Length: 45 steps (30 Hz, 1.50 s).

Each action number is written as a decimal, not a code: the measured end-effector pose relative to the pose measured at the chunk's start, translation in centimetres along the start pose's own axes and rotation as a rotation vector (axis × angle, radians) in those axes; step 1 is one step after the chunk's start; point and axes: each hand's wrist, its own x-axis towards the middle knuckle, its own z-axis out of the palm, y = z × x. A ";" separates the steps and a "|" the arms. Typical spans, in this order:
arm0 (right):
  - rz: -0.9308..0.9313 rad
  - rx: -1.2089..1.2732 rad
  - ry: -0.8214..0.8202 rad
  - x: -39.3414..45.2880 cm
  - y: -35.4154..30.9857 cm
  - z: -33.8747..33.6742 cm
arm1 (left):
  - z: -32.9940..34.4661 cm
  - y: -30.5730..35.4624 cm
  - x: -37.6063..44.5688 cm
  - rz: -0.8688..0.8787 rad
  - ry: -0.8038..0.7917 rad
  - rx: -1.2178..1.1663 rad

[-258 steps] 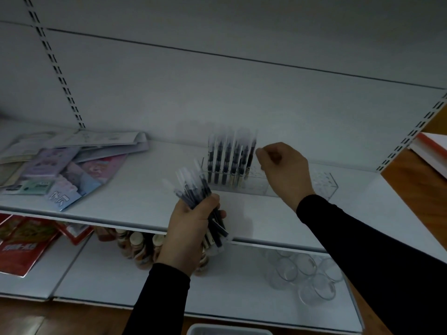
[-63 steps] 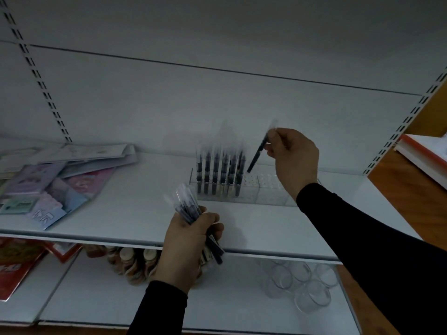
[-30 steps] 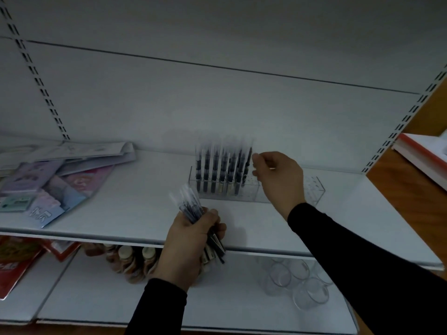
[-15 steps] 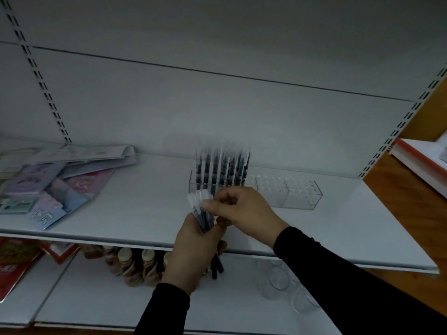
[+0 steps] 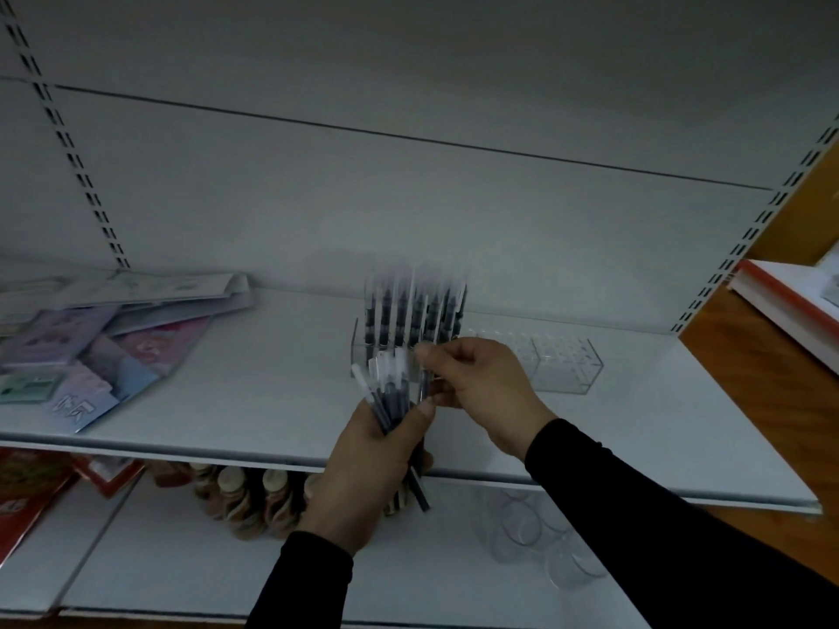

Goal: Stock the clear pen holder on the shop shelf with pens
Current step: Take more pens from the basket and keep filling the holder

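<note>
Clear acrylic pen holder (image 5: 563, 367) is sitting toward the back of the white shelf (image 5: 254, 415), roughly mid-length, near the back panel. Its left end is carrying a block of upright dark pens (image 5: 411, 313) with pale caps; the right end is showing bare slots. So the task is looking partly done, by my read maybe half the holder filled.

Left hand (image 5: 367, 469) is gripping a bundle of pens (image 5: 390, 392) just in front of the shelf's front edge, caps fanning up, tails hanging below the palm. Grip there: fingers and thumb wrapped tight round the bundle. Right hand (image 5: 486, 388) is right beside it, thumb and forefinger pinching one single pen (image 5: 424, 383) at the bundle's right side, apparently drawing it out; blur is hiding exactly how far it is free.

Step in hand, as I judge it: pulling one pen clear for the next empty slot. Doing it well is meaning pulling straight along the pen's length so neighbours are not dragging out with it, left hand loosening slightly but not letting the fan slip. Then carrying it cap-up to the first bare slot right of the filled block, lowering vertically, not knocking the standing pens.

Elsewhere: flat stationery packs (image 5: 91, 347) are lying at the shelf's left end; bottles (image 5: 247, 497) and clear cups (image 5: 531, 528) are standing on the lower shelf.
</note>
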 end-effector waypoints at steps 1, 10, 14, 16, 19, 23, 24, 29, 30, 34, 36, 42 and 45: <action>0.009 0.023 0.018 0.0 0.0 -0.1 | 0.0 0.0 0.0 -0.009 0.007 0.001; 0.153 0.171 -0.152 -0.2 0.2 -0.9 | 0.1 0.0 0.3 -0.017 0.042 -0.024; 0.035 0.257 0.003 0.2 -0.9 -1.8 | -0.1 -0.3 0.5 -0.012 0.109 -0.026; -0.055 0.324 0.126 0.7 -1.6 -2.6 | -0.3 -0.3 0.6 -0.034 0.150 -0.067; -0.231 0.273 0.300 1.3 -2.2 -3.6 | -0.3 -0.1 0.7 -0.039 0.194 -0.113; -0.395 0.216 0.448 1.9 -2.6 -4.4 | -0.1 0.1 0.5 -0.038 0.209 -0.141; -0.414 0.194 0.467 2.2 -2.7 -4.5 | -0.1 0.2 0.5 -0.041 0.211 -0.144; -0.437 0.097 0.473 3.5 -2.4 -4.0 | -0.2 0.2 0.6 -0.034 0.230 -0.127; -0.437 0.082 0.469 3.6 -2.3 -3.9 | -0.3 0.2 0.6 -0.031 0.231 -0.119; -0.442 0.012 0.449 4.1 -1.7 -3.7 | -0.5 0.1 0.6 -0.031 0.235 -0.098; -0.442 -0.021 0.443 4.2 -1.5 -3.6 | -0.5 0.1 0.7 -0.037 0.234 -0.106; -0.415 -0.148 0.430 4.4 -0.7 -3.3 | -0.5 0.1 0.8 -0.044 0.232 -0.102; -0.404 -0.199 0.428 4.5 -0.2 -3.2 | -0.6 0.0 0.7 -0.051 0.229 -0.105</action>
